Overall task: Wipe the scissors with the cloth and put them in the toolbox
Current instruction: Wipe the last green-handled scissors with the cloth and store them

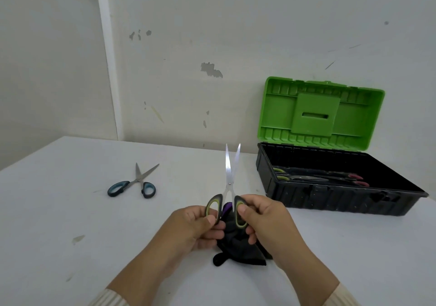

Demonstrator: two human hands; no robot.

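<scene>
I hold a pair of scissors (229, 176) with grey-and-lime handles upright over the table, blades slightly apart and pointing away from me. My left hand (195, 228) pinches the left handle loop and my right hand (266, 220) pinches the right one. A dark cloth (238, 249) with a bit of purple lies bunched under and between my hands; it seems partly held by my fingers. The toolbox (330, 199), black base with green lid open against the wall, stands to the right. Two pairs of scissors (318, 178) lie inside it.
Another pair of scissors (134, 183) with blue-and-grey handles lies open on the white table (70, 211) to the left. The wall runs close behind the table and toolbox. Cream sleeves cover my forearms at the bottom edge.
</scene>
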